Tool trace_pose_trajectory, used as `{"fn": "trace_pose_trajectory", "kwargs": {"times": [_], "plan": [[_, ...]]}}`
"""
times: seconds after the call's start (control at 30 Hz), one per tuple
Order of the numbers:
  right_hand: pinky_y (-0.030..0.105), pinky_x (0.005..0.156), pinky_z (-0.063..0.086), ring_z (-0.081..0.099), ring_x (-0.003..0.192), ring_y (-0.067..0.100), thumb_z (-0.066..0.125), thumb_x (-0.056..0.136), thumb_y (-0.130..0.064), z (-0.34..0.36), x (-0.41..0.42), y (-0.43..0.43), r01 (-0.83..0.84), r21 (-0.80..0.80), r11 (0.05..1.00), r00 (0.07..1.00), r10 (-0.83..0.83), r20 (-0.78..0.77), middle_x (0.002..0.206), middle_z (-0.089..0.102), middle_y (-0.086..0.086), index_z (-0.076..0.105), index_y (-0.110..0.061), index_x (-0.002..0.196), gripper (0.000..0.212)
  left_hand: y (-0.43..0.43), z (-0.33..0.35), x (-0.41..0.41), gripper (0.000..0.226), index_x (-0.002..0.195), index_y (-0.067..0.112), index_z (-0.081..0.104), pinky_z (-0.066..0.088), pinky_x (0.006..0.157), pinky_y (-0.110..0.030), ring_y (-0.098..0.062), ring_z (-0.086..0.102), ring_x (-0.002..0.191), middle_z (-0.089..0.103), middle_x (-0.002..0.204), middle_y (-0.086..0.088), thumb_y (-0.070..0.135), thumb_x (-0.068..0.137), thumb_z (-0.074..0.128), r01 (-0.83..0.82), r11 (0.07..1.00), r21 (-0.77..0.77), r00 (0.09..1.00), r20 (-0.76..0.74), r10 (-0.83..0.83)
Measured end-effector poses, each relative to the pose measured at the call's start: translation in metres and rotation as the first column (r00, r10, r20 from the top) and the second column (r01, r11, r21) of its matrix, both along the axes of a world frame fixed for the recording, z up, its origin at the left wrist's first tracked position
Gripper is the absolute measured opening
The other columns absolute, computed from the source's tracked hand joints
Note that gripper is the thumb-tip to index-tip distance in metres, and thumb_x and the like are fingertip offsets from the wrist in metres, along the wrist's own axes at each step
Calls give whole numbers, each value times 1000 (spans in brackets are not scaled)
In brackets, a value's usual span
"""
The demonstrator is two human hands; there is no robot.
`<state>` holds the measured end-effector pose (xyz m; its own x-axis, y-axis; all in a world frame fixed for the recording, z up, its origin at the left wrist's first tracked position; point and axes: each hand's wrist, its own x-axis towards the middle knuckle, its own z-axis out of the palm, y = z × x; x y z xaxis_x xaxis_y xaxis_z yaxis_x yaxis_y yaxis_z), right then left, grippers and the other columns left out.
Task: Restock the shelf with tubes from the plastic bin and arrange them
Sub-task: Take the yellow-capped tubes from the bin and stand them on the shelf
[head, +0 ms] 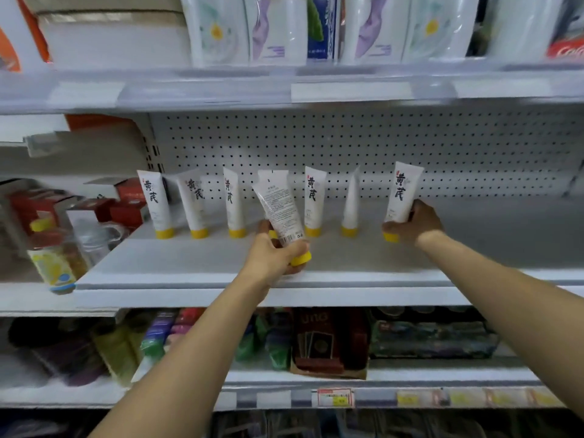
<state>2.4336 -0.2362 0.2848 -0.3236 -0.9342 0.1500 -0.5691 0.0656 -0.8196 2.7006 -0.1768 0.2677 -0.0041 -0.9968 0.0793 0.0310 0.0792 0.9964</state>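
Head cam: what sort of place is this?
Most likely a retail shop aisle. White shelf with a perforated back panel, a price tag on the lower shelf edge, and a row of identical yellow-capped tubes. The left hand and right hand each hold one more.

white tubes point(313, 197), yellow caps point(313, 231); white shelf point(189, 263)

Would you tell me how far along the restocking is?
Done: five tubes stand in a row on the shelf. In hand: the right hand grips a sixth tube at the right end; the left hand holds a tilted tube, back outward. Left: likely standing that one, turning the side-on tube.
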Motion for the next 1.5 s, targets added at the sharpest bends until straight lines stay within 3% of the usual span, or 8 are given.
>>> {"fn": "trace_pose_trajectory", "kwargs": {"times": [0.3, 0.87, 0.97, 1.1, 1.2, 1.3, 1.4, 1.5], "plan": [[43, 91, 50, 59, 111, 31, 82, 71, -22, -16, -20, -42, -56, -29, 998, 989, 51, -138, 125, 61, 14, 53, -6, 120, 58, -20, -2, -15, 39, 99, 21, 45, 61, 71, -45, -31, 68, 88, 65, 102, -15, 3, 80, 74, -90, 996, -23, 995, 32, 91], [40, 91, 47, 52, 121, 37, 76, 79, -16, -23, -17, -36, 40, 61, 997, 995, -34, -95, 132, 51, 19, 37, 0, 125, 62, -20, -5, -17, 39, 100, 20, 45, 61, 70, -44, -34, 68, 94, 65, 107, -16, 3, 80, 74, -68, 998, -14, 997, 22, 68], [42, 88, 48, 52, 117, 39, 72, 81, -18, -25, -7, -23, 170, 2, 985, 981, -169, -98, 125, 52, 22, 38, 0, 119, 54, -14, -7, -10, 43, 103, 19, 45, 61, 69, -46, -33, 70, 87, 67, 104, -17, 7, 78, 77, -55, 998, -41, 995, 84, 58], [41, 84, 50, 56, 107, 36, 65, 84, -16, -28, 29, 9, 171, -144, 975, 985, -167, 39, 117, 51, 19, 38, -5, 118, 45, -2, -10, 6, 51, 107, 23, 45, 60, 66, -47, -28, 72, 81, 67, 104, -15, 11, 73, 82, -45, 997, -61, 993, 108, 52], [32, 73, 44, 56, 88, 28, 63, 86, -10, -21, 75, 36, 55, -208, 977, 996, -39, 82, 95, 54, 9, 46, -7, 112, 31, 7, -12, 27, 57, 113, 23, 47, 60, 65, -44, -26, 70, 90, 67, 106, -7, 12, 71, 84, -52, 996, -67, 991, 119, 59], [28, 69, 41, 51, 70, 15, 68, 81, -3, -13, 132, 56, -288, -212, 934, 951, 305, 50, 75, 54, -2, 57, -12, 95, 21, 17, -10, 52, 72, 120, 20, 47, 61, 69, -45, -21, 68, 95, 66, 109, -3, 25, 61, 87, -56, 996, -62, 984, 163, 66], [26, 68, 45, 48, 68, 8, 79, 75, -13, -10, 190, 72, -595, -135, 792, 800, 601, -2, 83, 56, -2, 58, -13, 98, 32, 25, -9, 81, 71, 120, 25, 48, 60, 73, -49, -22, 68, 96, 66, 108, -2, 33, 59, 82, -96, 992, -78, 982, 157, 107], [18, 65, 44, 48, 73, 5, 85, 68, -29, -10, 236, 82, -654, -88, 752, 756, 654, -30, 95, 58, -6, 54, -18, 108, 52, 30, -7, 113, 56, 119, 30, 49, 58, 77, -51, -25, 68, 98, 66, 109, -3, 40, 70, 73, -139, 987, -77, 979, 140, 149]]}}
